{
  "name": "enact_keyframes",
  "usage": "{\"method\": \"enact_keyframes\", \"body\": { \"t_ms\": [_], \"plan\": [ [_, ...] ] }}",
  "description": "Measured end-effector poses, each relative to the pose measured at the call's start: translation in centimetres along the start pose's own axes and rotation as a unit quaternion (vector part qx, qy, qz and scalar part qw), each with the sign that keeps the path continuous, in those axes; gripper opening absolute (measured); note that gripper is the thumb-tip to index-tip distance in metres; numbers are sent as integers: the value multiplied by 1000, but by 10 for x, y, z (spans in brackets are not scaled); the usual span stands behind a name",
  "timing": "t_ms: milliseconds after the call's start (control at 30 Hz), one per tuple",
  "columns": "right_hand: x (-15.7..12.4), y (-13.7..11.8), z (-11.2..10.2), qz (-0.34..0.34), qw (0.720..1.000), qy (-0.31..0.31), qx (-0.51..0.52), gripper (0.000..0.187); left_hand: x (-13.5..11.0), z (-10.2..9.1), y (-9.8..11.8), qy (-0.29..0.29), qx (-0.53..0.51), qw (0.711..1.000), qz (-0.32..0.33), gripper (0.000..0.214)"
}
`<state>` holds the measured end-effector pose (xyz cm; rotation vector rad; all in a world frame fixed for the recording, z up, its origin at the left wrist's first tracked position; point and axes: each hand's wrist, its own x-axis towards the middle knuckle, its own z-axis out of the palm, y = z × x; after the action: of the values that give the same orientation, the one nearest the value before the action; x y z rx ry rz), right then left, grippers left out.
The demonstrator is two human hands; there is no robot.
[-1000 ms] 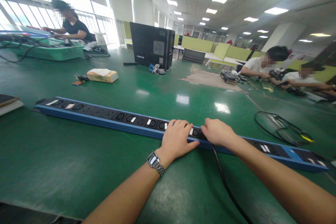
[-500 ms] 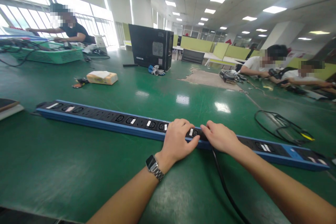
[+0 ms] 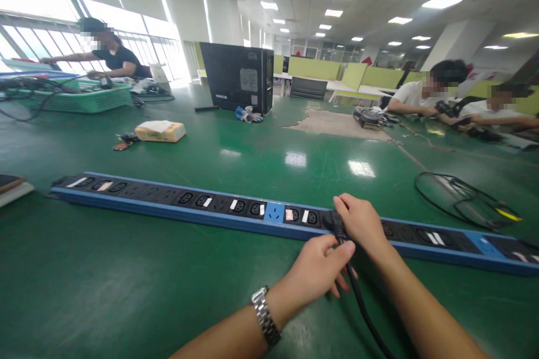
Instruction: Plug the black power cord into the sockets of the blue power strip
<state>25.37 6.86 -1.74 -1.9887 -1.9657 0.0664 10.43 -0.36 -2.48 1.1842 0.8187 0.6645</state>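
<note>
A long blue-and-black power strip (image 3: 168, 202) lies across the table, with rows of sockets and small white labels. A black plug (image 3: 336, 223) sits at one of its sockets, and its power cable (image 3: 357, 297) runs down towards me. My left hand (image 3: 318, 266), a metal-band watch on its wrist, is closed around the cable just below the plug, its lower fingers loosely bent. My right hand (image 3: 362, 224) lies over the strip just right of the plug, curled onto it, with most of its fingers hidden.
A black computer case (image 3: 238, 76) stands at the back beside gloves (image 3: 249, 114). A tissue pack (image 3: 160, 131) lies behind the strip. A coiled black cable (image 3: 463, 196) is at right, a green basket (image 3: 84, 98) at left. Several people sit around the table.
My left hand has left the top of the strip and moved down and right to the cable. My right hand has shifted slightly right, uncovering the plug.
</note>
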Motion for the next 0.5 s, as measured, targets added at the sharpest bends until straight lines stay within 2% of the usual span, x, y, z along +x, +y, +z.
{"method": "enact_keyframes", "body": {
  "t_ms": [100,233,400,500],
  "plan": [
    [-3,-3,-1,0,1000,27,-1,40,5,4,7,38,-111,993,-18,46],
    [-5,-6,-5,-10,999,27,16,45,8,3,11,56,-175,983,-25,42],
    [-5,-4,-6,-3,999,20,48,50,8,3,8,38,-204,978,-27,37],
    [-5,-2,-8,12,996,22,89,51,5,5,18,-15,-205,979,9,35]
  ]
}}
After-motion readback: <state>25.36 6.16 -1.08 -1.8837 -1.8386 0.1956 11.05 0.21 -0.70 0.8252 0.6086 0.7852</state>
